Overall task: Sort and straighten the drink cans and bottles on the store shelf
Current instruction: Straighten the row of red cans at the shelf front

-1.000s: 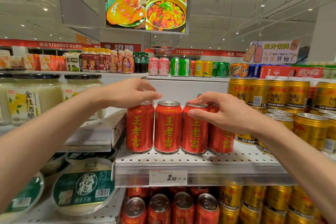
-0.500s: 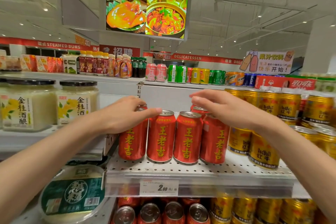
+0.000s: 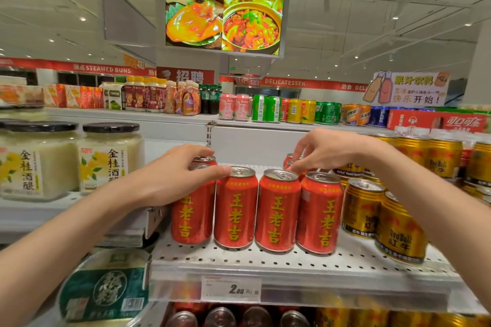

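Head view: both hands on the red 王老吉 cans at the shelf (image 3: 292, 260) front, above the price tag (image 3: 230, 290) reading 2.80.
Four red 王老吉 cans (image 3: 276, 210) stand upright in a row w/ labels facing out, just above the tag. Left hand (image 3: 172, 180) wraps over the leftmost can (image 3: 192, 218), fingers curled across its top & hiding most of the label; another can top shows behind it. Right hand (image 3: 326, 150) reaches behind the row, fingertips pinching a back can (image 3: 289, 160), mostly hidden. Right of the row: gold Red Bull 红牛 cans (image 3: 398, 231), partly cut off. Left of the row: jars (image 3: 109, 159) marked 金桂酒酿. Far behind: signs "STEAMED BUNS", "DELICATESSEN". Below the tag, can tops blurred.
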`<state>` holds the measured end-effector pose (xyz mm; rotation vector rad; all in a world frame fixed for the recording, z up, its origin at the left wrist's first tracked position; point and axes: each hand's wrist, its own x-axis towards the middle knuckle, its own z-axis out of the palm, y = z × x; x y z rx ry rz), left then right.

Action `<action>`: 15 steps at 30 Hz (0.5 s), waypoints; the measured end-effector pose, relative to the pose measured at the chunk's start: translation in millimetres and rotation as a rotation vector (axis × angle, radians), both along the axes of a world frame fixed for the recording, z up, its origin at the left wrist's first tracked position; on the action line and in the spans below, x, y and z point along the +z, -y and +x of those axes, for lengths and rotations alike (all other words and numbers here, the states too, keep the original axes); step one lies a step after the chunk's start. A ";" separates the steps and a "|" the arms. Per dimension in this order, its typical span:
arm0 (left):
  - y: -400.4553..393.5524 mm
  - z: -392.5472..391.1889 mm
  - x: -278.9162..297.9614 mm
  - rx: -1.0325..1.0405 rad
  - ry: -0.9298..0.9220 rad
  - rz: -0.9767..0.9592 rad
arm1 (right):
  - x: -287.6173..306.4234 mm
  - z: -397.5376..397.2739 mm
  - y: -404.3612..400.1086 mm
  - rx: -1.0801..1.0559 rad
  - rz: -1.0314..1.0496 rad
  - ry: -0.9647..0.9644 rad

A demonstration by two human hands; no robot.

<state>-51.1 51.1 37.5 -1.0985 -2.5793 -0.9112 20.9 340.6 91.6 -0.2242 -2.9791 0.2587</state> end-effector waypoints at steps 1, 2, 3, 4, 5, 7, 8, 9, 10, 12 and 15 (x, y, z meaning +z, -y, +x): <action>0.3 -0.2 -0.1 -0.002 0.011 0.011 | -0.3 -0.4 -0.3 0.014 -0.006 -0.013; 0.8 -0.4 -0.2 -0.003 0.021 0.021 | -0.3 -1.3 0.9 0.030 -0.012 -0.030; 1.1 -0.9 -0.3 -0.004 0.027 0.028 | 0.5 -2.7 3.9 0.045 -0.018 -0.052; 1.4 -1.6 -0.5 -0.004 0.031 0.035 | 1.5 -4.9 8.0 0.056 -0.026 -0.077; 1.5 -2.4 -0.5 -0.005 0.037 0.043 | 3.1 -7.8 13.2 0.065 -0.035 -0.101; 1.9 -3.4 -0.3 -0.006 0.056 0.061 | 6.1 -15.7 25.7 0.087 -0.057 -0.133; 2.0 -3.8 -0.2 -0.005 0.067 0.068 | 6.8 -20.3 32.2 0.103 -0.071 -0.145; 2.1 -4.1 -0.4 -0.004 0.073 0.073 | 7.0 -25.7 38.8 0.121 -0.092 -0.156; 1.8 -4.7 -0.6 -0.002 0.075 0.076 | 6.4 -31.1 45.2 0.138 -0.121 -0.162; 0.9 -5.4 -0.8 0.004 0.068 0.079 | 3.4 -42.2 57.9 0.161 -0.176 -0.152; 1.0 -7.4 -1.8 0.002 0.067 0.074 | -3.5 -55.4 72.8 0.185 -0.194 -0.132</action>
